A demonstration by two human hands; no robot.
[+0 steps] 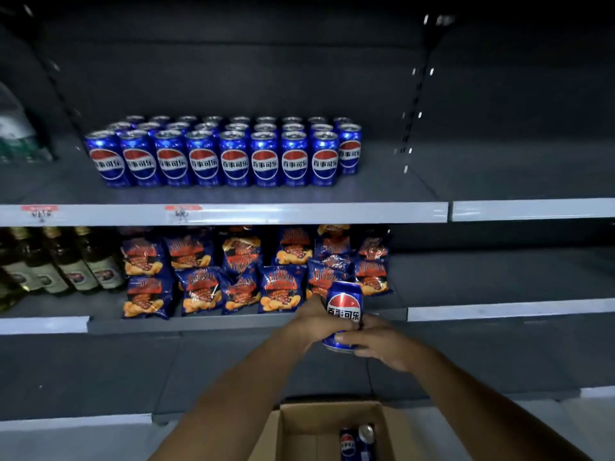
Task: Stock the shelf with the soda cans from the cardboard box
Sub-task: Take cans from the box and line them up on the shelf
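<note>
Pepsi can (343, 307) marked 百事可乐 sits grasped in left hand (321, 322) and right hand (382, 344) grip.

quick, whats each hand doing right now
Left hand: closed round the soda can, gripping its left side.
Right hand: closed on the same can, fingers curled under its lower end.

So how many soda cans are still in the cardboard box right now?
2 visible in the cardboard box: a blue can lying label-up and a second can beside it, top showing. The frame edge cuts off the box, so more may be hidden.
</note>
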